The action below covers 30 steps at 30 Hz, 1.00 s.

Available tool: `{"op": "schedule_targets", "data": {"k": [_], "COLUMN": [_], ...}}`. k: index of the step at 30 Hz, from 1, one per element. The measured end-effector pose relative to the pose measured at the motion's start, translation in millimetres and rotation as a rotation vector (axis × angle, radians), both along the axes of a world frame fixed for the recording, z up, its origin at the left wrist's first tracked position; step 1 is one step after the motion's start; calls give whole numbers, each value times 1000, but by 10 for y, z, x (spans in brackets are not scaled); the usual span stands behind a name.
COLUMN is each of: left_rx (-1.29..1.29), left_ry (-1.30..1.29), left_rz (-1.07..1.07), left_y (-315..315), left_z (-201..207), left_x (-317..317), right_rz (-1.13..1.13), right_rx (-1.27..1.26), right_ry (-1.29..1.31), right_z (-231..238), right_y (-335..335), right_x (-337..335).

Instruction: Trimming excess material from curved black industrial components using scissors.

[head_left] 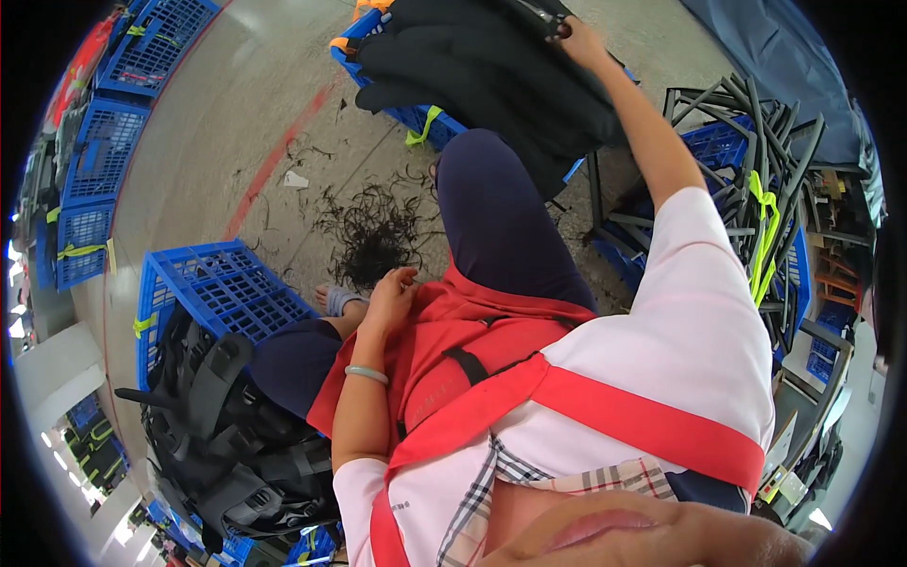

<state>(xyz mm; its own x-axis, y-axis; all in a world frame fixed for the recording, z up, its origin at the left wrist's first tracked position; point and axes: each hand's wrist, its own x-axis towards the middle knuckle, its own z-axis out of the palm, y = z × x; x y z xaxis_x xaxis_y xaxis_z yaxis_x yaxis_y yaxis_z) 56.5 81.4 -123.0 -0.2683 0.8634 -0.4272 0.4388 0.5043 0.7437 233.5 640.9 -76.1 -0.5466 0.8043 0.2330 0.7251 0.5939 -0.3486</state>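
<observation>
My right hand (578,44) is stretched far forward at the top of the head view, closed around the dark handle of a pair of scissors (540,13) with shiny metal blades. The scissors are partly cut off by the picture's edge. Below and beside them, a large black cloth piece (472,71) drapes over a blue crate (416,121). Over my lap, my left hand (389,300) rests by the edge of the red apron (444,326). Its fingers are curled in, and nothing shows in them.
Black trimmings (373,236) lie on the floor ahead. A blue crate (227,283) beside my left leg stands by a heap of black straps and padded parts (236,425). At right, long dark strips (746,142) pile over blue crates. More blue crates (104,142) are stacked far left.
</observation>
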Motion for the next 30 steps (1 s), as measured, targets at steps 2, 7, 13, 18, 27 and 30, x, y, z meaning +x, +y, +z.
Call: {"op": "schedule_targets", "data": {"k": [2,7,13,18,27,30], "left_rx": [-19,0,22,-60,20,138], "left_ry": [18,-8,24,35,118,103], "left_rz": [25,0,-27,-65,98,149], "left_y": [-124,-59,-3,-28,-208,-290], "left_z": [-4,-4,58,-15,144,281], "left_x": [-21,-9,29,-25,-35,-78], "right_rz": [116,222,210,284,404,622], "right_rx": [-292,-362,-336,-139,-539,-566], "right_ry": [195,96,78,-27,286,344], "right_z": [-116,-418,-529,-481,481,902], "right_y": [-648,-1583,-1616,-1648,-2224,-2854], "right_x": [-343,-425,-469,-592,-1226,-1559]}}
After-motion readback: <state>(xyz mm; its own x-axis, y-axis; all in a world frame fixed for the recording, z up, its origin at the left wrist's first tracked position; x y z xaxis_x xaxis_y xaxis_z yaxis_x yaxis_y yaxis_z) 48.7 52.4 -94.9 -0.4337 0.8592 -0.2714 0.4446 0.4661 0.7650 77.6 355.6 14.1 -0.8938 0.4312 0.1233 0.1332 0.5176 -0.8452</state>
